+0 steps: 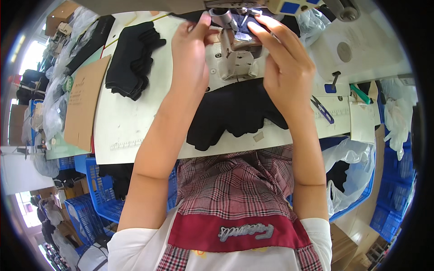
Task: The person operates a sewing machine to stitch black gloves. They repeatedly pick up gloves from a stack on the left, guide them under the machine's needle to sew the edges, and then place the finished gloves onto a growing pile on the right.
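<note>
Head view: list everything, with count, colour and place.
Sewing machine: one, pale, top centre
Cloth: one, navy, between hands
Fabric stack: one, black, left tabletop
Loose fabric: count unclear, black, table front
Snips: one, blue, right tabletop
Handle: one, green, right
Table: one, white, centre
Cardboard: one, brown, left
Crates: several, blue, both sides
Bags: several, clear, both sides
Apron: one, red plaid, lap
Left hand: one, bare, cloth's left
Right hand: one, bare, cloth's right

Cloth panel (235, 108) matt; sewing-machine bed (238, 64) glossy metal; tabletop (122, 124) smooth; cardboard sheet (83, 108) matt.
</note>
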The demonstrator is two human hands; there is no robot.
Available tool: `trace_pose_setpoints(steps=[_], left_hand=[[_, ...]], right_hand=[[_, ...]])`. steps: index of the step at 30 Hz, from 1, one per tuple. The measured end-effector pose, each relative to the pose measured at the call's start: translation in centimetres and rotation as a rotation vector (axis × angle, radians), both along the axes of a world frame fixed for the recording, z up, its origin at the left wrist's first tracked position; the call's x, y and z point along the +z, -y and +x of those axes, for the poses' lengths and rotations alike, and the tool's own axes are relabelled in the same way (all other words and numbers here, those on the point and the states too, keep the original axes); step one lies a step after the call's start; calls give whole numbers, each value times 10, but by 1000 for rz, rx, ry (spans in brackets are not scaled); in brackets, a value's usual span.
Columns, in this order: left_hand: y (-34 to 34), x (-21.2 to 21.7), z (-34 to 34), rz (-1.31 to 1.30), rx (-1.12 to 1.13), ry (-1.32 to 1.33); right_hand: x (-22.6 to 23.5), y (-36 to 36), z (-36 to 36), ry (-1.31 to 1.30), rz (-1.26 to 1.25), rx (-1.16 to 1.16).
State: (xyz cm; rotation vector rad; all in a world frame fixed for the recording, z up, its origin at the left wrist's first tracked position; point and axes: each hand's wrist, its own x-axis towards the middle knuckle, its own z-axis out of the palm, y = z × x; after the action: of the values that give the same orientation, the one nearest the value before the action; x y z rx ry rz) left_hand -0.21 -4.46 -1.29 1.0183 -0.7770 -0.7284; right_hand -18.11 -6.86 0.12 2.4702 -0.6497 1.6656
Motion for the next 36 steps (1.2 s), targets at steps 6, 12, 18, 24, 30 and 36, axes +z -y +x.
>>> trace_pose_setpoints(steps=[6, 12, 18, 24, 30, 36], left_hand=[[-13, 61, 58, -61, 285, 433], [-58, 27, 247, 425, 342, 616], [-67, 9, 244, 848, 563, 1278], [-79, 21, 121, 139, 656, 1310], [-77, -15, -14, -131, -42, 1184], [-78, 26, -27, 270, -345, 634]], right_hand=[[-26, -18, -40, -55, 217, -81], [-53, -43, -51, -359, 457, -182], [-61, -41, -54, -436, 454, -261], [-54, -40, -49, -420, 460, -263], [-38, -41, -47, -42, 746, 117], [6, -40, -42, 99, 703, 309]])
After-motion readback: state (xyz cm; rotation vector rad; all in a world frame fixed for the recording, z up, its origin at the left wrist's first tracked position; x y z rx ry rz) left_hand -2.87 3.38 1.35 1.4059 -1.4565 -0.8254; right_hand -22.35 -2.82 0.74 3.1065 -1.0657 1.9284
